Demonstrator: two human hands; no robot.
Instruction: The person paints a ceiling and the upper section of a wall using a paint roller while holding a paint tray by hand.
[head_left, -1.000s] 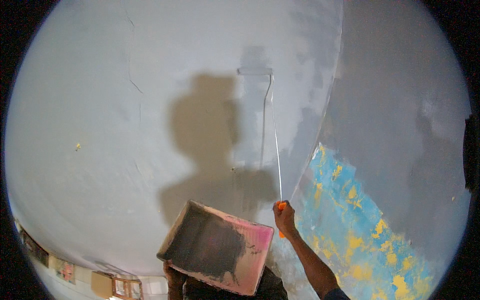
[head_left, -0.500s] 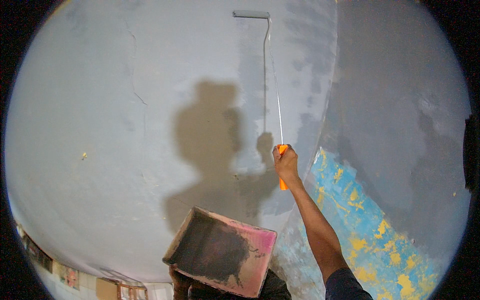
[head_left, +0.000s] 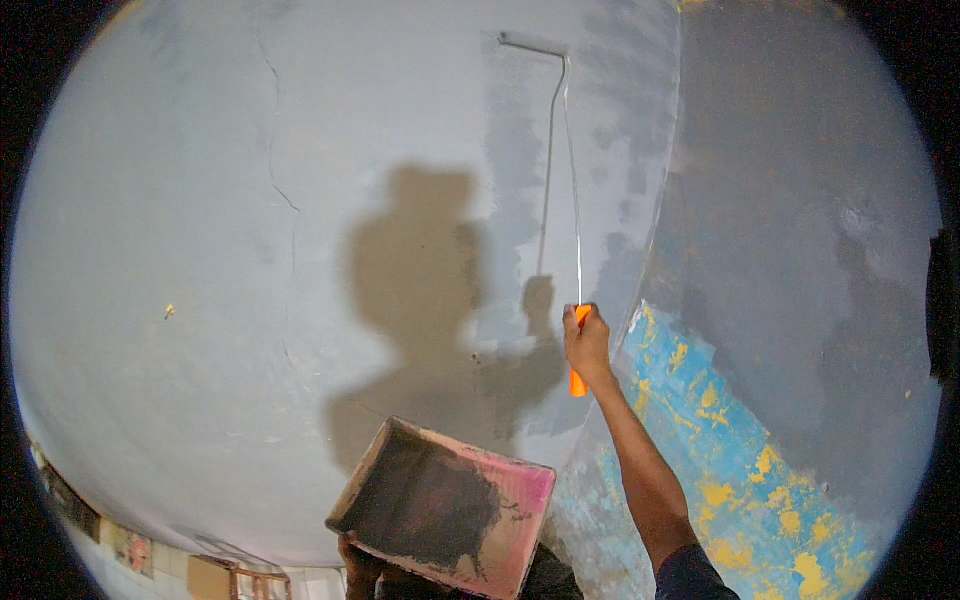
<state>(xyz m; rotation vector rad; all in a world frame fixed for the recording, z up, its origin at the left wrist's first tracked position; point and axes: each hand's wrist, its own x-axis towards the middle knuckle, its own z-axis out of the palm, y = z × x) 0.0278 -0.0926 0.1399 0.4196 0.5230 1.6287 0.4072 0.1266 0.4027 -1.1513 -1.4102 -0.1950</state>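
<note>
Roller (head_left: pixel 534 45) is set high against the grey wall (head_left: pixel 180 200); its orange handle (head_left: pixel 579 384) is gripped in the closed right hand (head_left: pixel 590 345). Tray (head_left: pixel 528 490) is held tilted, clasped at its lower-left edge by the left hand (head_left: pixel 361 566), partly hidden. Blue-yellow patch (head_left: pixel 715 430) is noted at right.

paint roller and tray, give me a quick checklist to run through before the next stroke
1. Roller grip: ok; the right hand is closed around the orange handle.
2. Roller cover pressure on the wall: cannot tell; it is up near the top of the view.
3. Tray support: cannot tell; the left hand is at the lower left edge of the paint tray, mostly hidden.
4. Paint left in the tray: cannot tell; dark grey coats its inside, depth unclear.
5. Wall surface: not ok; a crack runs left of the shadow.
</note>
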